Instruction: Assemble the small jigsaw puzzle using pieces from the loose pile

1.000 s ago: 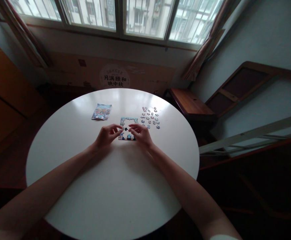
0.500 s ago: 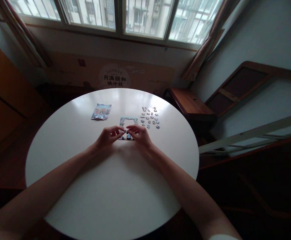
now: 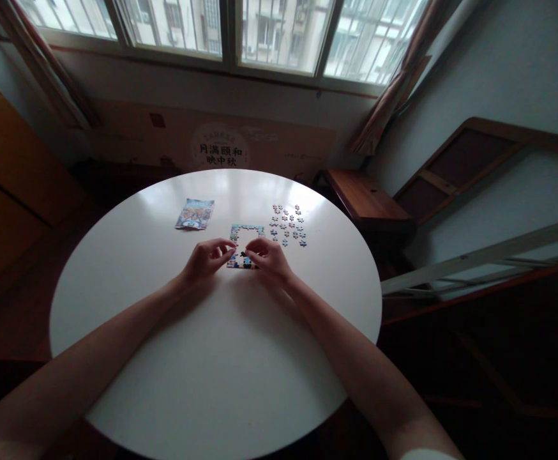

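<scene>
A jigsaw frame [image 3: 248, 227] of joined pieces lies on the round white table [image 3: 188, 377], its middle bare apart from a few pieces along the lower side. At its right side, my right hand [image 3: 272, 259] has thumb and forefinger pinched at the edge of a small dark puzzle piece [image 3: 243, 254]. Over the frame's left border is my left hand [image 3: 207, 257], thumb and forefinger a little apart with nothing visible between them. Both hands cover parts of the frame's sides.
Several loose puzzle pieces [image 3: 286, 225] are spread to the right of the frame. A colourful printed packet or sheet [image 3: 195, 214] lies to the left. Beyond the table stand a wooden bench [image 3: 365, 195] at the right and a printed banner [image 3: 279, 144] under the window.
My left hand has drawn slightly left, away from the dark puzzle piece, and its fingertips have parted from my right hand's. My right hand stays nearly in place with the piece at its fingertips.
</scene>
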